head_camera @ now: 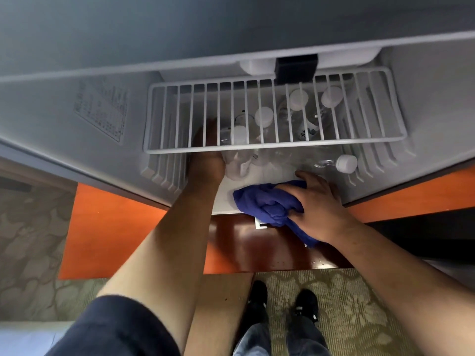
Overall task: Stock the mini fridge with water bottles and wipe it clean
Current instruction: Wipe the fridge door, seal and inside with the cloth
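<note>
The open white mini fridge point(424, 124) held clear plastic water bottles with white caps point(264, 116) on its floor, beneath a white wire shelf point(272, 147). The left hand point(205, 160) reached under that shelf, fingers curled round one bottle. The right hand point(316, 204) clutched a crumpled blue cloth point(262, 201), pressing it on the fridge floor's front edge.

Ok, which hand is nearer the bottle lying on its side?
Right. The right hand, gripping the cloth, sits just below the lying bottle. The left hand holds an upright bottle further left.
</note>
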`<control>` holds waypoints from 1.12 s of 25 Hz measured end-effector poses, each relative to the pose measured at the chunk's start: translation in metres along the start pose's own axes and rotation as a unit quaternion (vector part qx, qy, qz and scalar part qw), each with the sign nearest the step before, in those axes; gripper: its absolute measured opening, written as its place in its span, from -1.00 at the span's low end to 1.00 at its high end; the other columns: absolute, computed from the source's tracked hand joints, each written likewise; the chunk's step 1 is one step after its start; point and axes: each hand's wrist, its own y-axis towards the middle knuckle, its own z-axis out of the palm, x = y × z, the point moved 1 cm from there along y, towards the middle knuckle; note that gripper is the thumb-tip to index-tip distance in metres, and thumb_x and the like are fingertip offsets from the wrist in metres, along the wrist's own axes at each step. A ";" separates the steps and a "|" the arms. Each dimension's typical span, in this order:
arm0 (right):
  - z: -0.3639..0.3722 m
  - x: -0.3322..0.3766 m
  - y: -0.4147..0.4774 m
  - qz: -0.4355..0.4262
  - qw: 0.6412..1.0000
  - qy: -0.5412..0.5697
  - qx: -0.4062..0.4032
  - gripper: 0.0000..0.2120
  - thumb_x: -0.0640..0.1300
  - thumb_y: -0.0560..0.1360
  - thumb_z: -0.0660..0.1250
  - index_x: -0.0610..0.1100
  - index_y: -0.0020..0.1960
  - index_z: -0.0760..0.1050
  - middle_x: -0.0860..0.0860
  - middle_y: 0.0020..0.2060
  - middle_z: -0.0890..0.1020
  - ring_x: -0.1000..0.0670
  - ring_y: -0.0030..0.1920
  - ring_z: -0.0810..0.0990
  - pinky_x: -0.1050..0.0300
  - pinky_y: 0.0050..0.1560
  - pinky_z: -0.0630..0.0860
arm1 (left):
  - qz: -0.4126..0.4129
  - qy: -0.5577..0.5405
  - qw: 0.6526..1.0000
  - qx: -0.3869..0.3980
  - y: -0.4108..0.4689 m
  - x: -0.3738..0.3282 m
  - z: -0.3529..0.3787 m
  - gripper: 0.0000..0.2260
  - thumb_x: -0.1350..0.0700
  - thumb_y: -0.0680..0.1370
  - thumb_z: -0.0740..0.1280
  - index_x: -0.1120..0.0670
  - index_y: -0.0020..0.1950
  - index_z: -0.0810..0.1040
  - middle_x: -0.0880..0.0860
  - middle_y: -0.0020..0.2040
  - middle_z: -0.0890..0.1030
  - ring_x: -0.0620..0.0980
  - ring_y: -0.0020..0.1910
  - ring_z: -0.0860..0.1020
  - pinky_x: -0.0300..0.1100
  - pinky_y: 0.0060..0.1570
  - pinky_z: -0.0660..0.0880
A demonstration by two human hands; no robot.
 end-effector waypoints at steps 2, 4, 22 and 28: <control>0.001 0.000 -0.001 0.000 1.000 0.000 0.001 -0.42 0.03 0.56 0.38 0.31 0.51 0.27 0.01 0.59 0.12 -0.11 0.59 0.07 -0.26 0.56 0.09 | -0.010 0.014 0.999 -0.028 0.006 0.006 0.003 -0.82 0.04 0.72 0.20 0.04 0.10 0.58 -0.11 -0.08 0.61 -0.39 -0.07 0.57 -0.27 0.05 0.50; 0.000 0.000 -0.002 -0.002 1.000 0.006 0.000 -0.42 0.03 0.56 0.38 0.32 0.51 0.28 0.01 0.59 0.12 -0.11 0.59 0.07 -0.26 0.56 0.09 | -0.034 0.028 0.999 -0.016 0.008 0.009 0.010 -0.75 0.01 0.70 0.18 0.09 0.20 0.59 0.07 0.10 0.65 -0.05 0.11 0.62 -0.24 0.15 0.51; -0.004 0.005 -0.011 0.006 0.999 0.039 -0.008 -0.41 0.02 0.54 0.40 0.29 0.51 0.32 0.01 0.59 0.16 -0.12 0.59 0.10 -0.25 0.55 0.11 | -0.038 -0.015 0.998 -0.051 -0.014 -0.008 0.006 -0.50 0.22 0.55 0.40 0.17 0.49 0.40 0.21 0.41 0.49 0.23 0.38 0.43 -0.21 0.29 0.28; -0.006 0.005 -0.009 0.009 0.997 0.080 -0.014 -0.42 0.00 0.52 0.40 0.26 0.49 0.36 -0.06 0.56 0.24 -0.16 0.56 0.19 -0.20 0.53 0.17 | -0.168 -0.136 0.976 -0.029 -0.021 0.010 0.016 -0.36 0.15 0.59 0.41 0.16 0.61 0.21 0.16 0.51 0.43 0.15 0.46 0.43 -0.13 0.39 0.34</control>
